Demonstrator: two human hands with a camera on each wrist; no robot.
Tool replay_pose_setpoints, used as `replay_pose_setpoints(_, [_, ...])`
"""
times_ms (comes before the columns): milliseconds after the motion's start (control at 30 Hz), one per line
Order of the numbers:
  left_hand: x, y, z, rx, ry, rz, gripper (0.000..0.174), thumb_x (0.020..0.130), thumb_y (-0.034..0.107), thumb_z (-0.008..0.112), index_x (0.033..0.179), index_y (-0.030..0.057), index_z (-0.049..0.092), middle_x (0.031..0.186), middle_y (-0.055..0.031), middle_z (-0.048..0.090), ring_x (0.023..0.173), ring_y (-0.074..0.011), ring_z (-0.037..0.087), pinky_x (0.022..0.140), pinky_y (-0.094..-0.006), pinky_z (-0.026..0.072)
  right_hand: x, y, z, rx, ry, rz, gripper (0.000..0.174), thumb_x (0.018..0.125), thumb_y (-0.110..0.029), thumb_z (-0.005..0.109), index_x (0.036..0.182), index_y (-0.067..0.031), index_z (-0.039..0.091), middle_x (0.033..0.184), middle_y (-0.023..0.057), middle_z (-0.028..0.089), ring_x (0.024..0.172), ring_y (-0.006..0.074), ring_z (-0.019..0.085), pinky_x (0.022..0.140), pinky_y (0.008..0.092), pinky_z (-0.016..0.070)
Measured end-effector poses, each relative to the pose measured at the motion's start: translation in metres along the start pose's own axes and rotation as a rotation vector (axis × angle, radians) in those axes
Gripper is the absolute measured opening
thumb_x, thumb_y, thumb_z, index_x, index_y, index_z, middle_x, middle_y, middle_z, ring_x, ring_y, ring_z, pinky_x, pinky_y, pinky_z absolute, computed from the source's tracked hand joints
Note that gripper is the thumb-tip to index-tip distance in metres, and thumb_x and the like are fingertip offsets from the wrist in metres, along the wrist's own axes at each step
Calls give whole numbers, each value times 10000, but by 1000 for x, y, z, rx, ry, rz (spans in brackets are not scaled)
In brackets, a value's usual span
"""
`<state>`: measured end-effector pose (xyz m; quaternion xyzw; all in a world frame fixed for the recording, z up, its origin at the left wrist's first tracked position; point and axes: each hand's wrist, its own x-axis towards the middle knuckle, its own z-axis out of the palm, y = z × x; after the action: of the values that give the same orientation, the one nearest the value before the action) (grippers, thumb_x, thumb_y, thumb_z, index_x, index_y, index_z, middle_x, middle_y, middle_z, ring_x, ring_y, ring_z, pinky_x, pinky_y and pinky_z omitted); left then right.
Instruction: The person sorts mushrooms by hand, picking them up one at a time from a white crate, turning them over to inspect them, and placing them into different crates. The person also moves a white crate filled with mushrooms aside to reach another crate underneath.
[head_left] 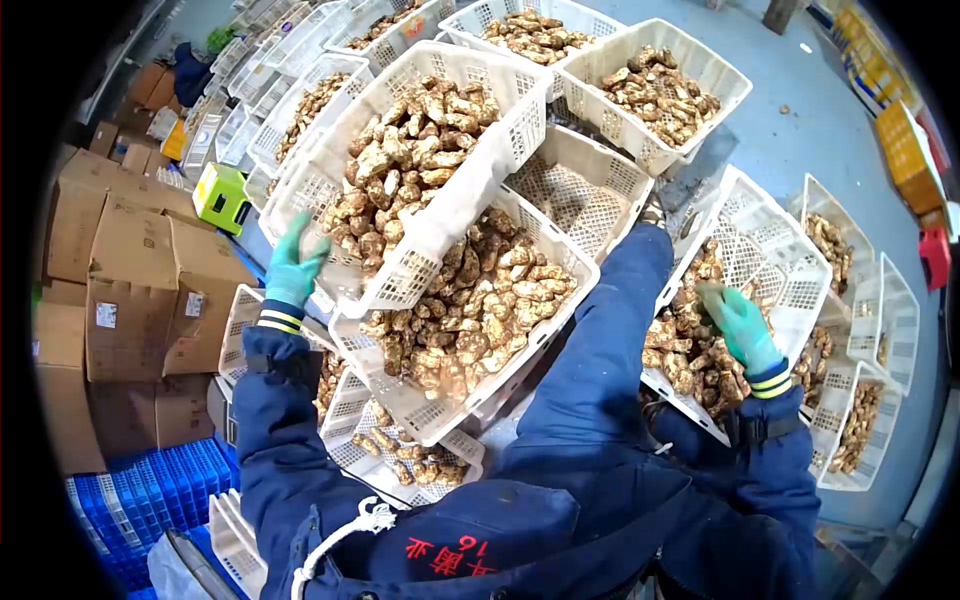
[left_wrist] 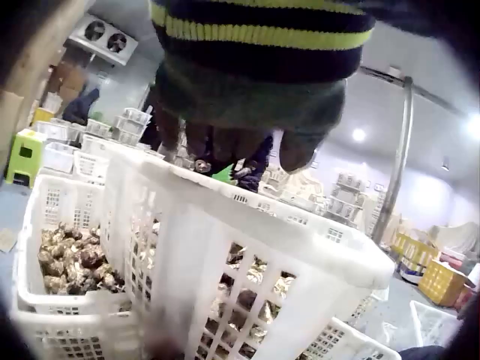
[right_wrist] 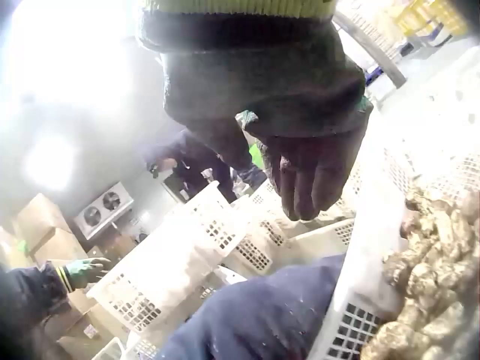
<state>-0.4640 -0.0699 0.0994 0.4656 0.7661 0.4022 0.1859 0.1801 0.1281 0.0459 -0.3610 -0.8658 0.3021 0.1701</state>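
My left hand [head_left: 297, 262], in a green glove, is at the left rim of a raised white crate [head_left: 415, 285] with its fingers spread. This crate holds a heap of knobbly brown-and-cream pieces [head_left: 420, 140], like mushrooms or roots, and sits tilted over another filled crate [head_left: 560, 325]. In the left wrist view, the fingers [left_wrist: 300, 146] hang over the far side of a crate rim. My right hand [head_left: 742, 325], also gloved, reaches over similar pieces [head_left: 690, 370] in a white crate [head_left: 800, 262] at my right. Its fingers [right_wrist: 304, 187] point down, loosely bent, with nothing visible in them.
More filled white crates [head_left: 735, 85] stand ahead, and others [head_left: 885, 330] stand at the right. An empty crate [head_left: 575, 190] is beyond my knee. Cardboard boxes [head_left: 130, 290], blue crates [head_left: 150, 500] and a green stool [head_left: 220, 197] are at the left. Another person [right_wrist: 199, 161] stands farther off.
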Motion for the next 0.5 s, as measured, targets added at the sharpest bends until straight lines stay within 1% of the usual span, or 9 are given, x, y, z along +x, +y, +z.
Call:
replay_pose_setpoints(33, [5,-23,-6,49,223,25,580,843,-10,641,1389,64,460,1429,-106,465,1270,-237,479,1073,-318,378,21,-37,-8,341,-36,326,263,959,-141,562,1173,10,574,1016,106,639,850,175,604,749,292,500])
replay_pose_setpoints(67, [8,-42,-8,-252,284,-159,724,835,47,672,1471,58,325,1503,-101,337,1284,-217,414,1020,-354,412,40,-46,-11,328,-26,251,262,958,-133,559,1175,13,574,1023,101,631,852,158,597,751,285,496])
replay_pose_setpoints(100, [16,-44,-15,-501,324,-668,607,885,173,634,1439,101,395,1463,-83,413,1347,-253,381,1100,-390,332,57,-56,-10,393,8,266,289,959,-153,555,1195,14,563,1017,94,625,857,145,589,752,275,493])
replay_pose_setpoints(167, [25,-117,-26,-76,-18,-285,551,887,186,577,1410,84,439,1435,-100,447,1345,-251,385,1100,-386,330,85,-76,-12,754,-19,464,419,957,-255,551,1280,9,513,1065,115,620,882,156,588,786,264,486])
replay_pose_setpoints(233, [30,-141,-26,370,-137,140,490,871,48,499,1360,23,498,1367,-152,524,1291,-254,472,1088,-347,361,104,-76,-2,503,-7,356,507,950,-304,555,1349,-8,454,1083,132,614,900,183,589,808,280,488])
replay_pose_setpoints(333, [34,-171,-11,-597,113,-634,339,829,132,668,1114,-51,650,1033,-154,695,938,-291,657,850,-370,522,132,-78,20,613,-80,361,570,946,-331,548,1381,7,405,1175,176,582,963,200,591,853,298,481])
replay_pose_setpoints(367, [10,-113,1,-445,81,-494,215,846,99,639,995,-46,688,960,-145,700,887,-264,666,778,-354,540,140,-78,25,570,-126,257,647,942,-374,554,1395,44,358,1262,197,532,1043,225,579,893,305,469])
replay_pose_setpoints(400, [-4,-144,7,-303,42,-317,227,848,70,597,1025,-55,666,973,-139,686,902,-260,656,803,-377,540,148,-71,41,521,-156,121,713,928,-418,570,1404,57,333,1293,208,507,1074,244,568,914,312,462])
replay_pose_setpoints(500, [-56,-110,55,-514,234,-521,263,821,34,600,1064,-64,610,955,-153,652,853,-282,656,772,-387,573,174,-94,70,572,-287,77,884,887,-503,617,1441,69,233,1368,237,440,1153,285,531,951,328,449])
